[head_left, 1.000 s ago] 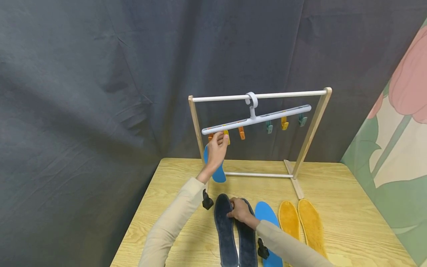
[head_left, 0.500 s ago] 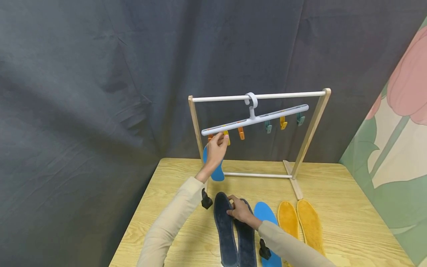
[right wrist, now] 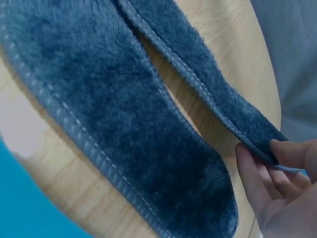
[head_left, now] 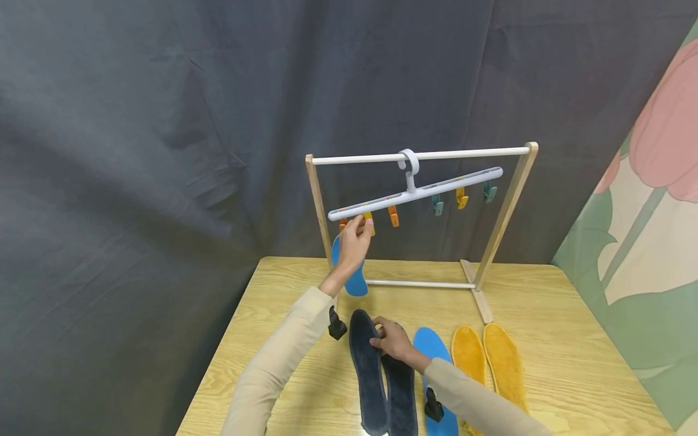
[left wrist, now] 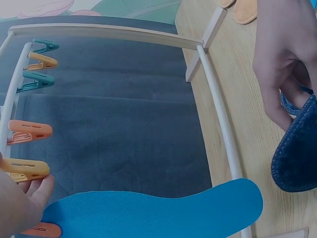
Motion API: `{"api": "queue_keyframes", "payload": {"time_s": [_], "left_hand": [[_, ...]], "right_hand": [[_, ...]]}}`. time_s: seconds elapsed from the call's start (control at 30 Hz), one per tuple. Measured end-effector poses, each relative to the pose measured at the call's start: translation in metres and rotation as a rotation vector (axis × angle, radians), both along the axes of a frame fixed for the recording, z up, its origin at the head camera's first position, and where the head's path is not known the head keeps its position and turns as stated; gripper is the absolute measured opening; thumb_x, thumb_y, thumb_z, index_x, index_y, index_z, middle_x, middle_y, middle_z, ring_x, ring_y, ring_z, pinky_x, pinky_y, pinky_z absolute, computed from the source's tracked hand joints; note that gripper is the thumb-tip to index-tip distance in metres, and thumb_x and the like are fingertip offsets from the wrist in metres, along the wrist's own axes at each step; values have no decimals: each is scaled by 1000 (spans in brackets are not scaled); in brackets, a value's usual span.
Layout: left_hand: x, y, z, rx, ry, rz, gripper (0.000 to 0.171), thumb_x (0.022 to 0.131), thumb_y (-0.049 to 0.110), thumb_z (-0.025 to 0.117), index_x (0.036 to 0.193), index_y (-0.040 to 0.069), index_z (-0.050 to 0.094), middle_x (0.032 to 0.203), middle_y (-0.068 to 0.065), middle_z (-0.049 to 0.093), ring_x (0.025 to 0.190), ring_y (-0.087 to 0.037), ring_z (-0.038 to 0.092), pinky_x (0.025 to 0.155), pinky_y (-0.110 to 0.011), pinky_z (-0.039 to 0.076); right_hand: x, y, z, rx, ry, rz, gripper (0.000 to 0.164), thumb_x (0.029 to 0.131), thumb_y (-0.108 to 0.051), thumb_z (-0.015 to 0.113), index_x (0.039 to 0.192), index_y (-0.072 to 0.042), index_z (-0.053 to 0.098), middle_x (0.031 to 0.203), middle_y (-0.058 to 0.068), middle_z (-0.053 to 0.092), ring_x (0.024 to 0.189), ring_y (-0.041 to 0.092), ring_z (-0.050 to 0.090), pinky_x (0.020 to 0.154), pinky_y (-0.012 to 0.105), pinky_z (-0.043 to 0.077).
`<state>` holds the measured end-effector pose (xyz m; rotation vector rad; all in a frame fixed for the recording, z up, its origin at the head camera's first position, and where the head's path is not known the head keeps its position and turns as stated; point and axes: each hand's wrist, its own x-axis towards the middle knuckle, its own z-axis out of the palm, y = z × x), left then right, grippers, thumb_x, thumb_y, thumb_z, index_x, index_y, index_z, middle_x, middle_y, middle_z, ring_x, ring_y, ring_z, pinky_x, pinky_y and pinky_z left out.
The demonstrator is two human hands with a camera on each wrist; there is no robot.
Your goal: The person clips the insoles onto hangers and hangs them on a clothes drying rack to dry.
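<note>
My left hand [head_left: 353, 245] pinches a yellow clip [left wrist: 27, 168] under the white hanger [head_left: 382, 203], near its left end. Just left of it, an orange clip [left wrist: 45, 230] holds a blue insole [left wrist: 163, 213] that hangs down. Down at the table, my right hand [head_left: 395, 342] pinches the edge of a dark blue fleecy insole [head_left: 368, 378] near its far end, thumb on the pile and fingers underneath. That end is lifted in the right wrist view. Its mate, another dark insole [head_left: 400, 396], lies beside it to the right, partly under my right wrist.
The hanger hooks over the top bar of a wooden rack [head_left: 504, 215] and slopes down to the left. Further orange, teal and yellow clips [head_left: 461, 198] hang along it. Another blue insole [head_left: 431, 345] and two yellow fleecy insoles [head_left: 504, 363] lie on the table at right.
The far end of the dark insole has risen a little in my right hand. My left hand stays at the yellow clip.
</note>
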<state>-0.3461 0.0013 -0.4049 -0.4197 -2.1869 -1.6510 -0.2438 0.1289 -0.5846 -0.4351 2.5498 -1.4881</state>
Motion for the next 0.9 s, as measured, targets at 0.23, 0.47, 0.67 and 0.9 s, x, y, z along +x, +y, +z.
{"api": "queue_keyframes", "payload": {"time_s": [0.23,0.47,0.67,0.9], "left_hand": [[-2,-1,2,1,-20,-6,38,104,22,53,133,-2,59,119,-20,61,110,-30,64,91,-33,55],[-2,-4,5,-24,-17,5,37,102,22,57,128,-5,61,117,-21,67,107,-31,67,87,-31,56],[-2,-6,5,-41,-19,13,34,101,26,59,123,1,68,110,-17,71,102,-28,69,85,-30,57],[-2,-9,5,-65,-17,23,38,101,29,59,126,1,67,109,-15,72,100,-28,69,83,-30,57]], "right_hand": [[-4,4,4,-55,27,7,42,91,6,67,129,10,52,75,10,65,59,31,65,52,38,59],[-8,8,7,-64,8,7,41,91,4,67,128,13,52,79,10,65,59,30,65,52,35,59],[-11,10,8,-82,7,-10,37,92,5,65,125,14,52,83,13,67,59,29,65,53,37,59],[-14,9,12,-104,40,-54,32,92,4,65,122,11,55,87,13,64,63,26,65,54,41,59]]}}
